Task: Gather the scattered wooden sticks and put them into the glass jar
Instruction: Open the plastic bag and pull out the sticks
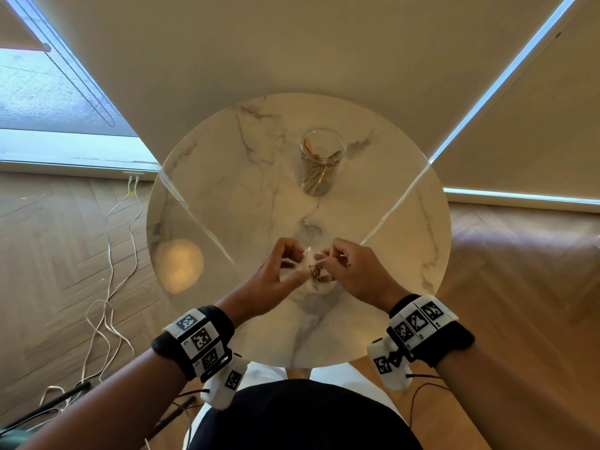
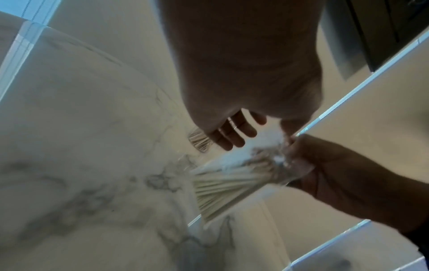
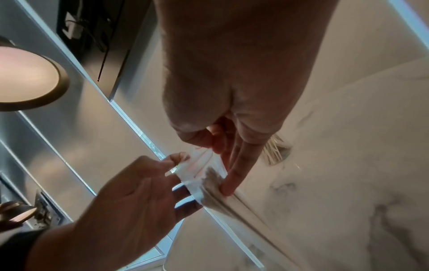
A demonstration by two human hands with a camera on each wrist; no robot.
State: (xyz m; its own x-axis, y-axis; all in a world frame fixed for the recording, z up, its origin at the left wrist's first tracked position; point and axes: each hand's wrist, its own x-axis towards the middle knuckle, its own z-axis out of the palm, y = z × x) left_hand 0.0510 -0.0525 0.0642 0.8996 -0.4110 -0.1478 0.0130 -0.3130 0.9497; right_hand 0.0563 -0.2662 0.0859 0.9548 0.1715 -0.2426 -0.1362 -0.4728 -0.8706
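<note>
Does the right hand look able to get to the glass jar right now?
Probably not yet: the right hand and left hand both pinch a clear bag of sticks. The table between it and the glass jar is bare.

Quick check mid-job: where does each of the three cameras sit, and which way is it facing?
Head: above, facing down at table, jar, both hands, wristbands.
Left wrist: along left hand toward bag; right hand opposite.
Right wrist: along right hand; left hand opposite.
All three show the bag and jar.
</note>
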